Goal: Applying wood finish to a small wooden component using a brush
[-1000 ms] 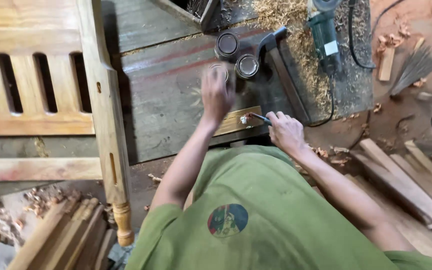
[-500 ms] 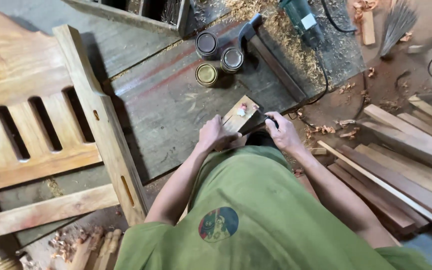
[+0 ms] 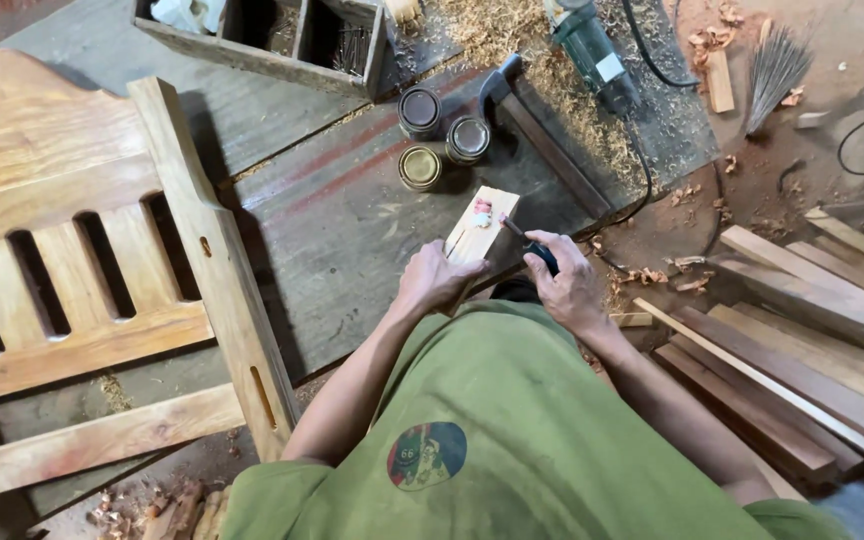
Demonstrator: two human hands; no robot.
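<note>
The sawdust-strewn workbench (image 3: 352, 210) bore three tins (image 3: 419, 167). Left hand (image 3: 437, 283) gripped the small wood block (image 3: 480, 228), steadying it; right hand (image 3: 564, 280) fingers closed around a dark-handled tool (image 3: 530, 245), tip against the block.

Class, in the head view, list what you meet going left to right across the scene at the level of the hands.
Wooden slatted frame → left hand → small wood block → right hand → stacked planks.

Left hand (image 3: 437, 280) dropped from tins (image 3: 420, 167) to steady wood block (image 3: 480, 228).
</note>
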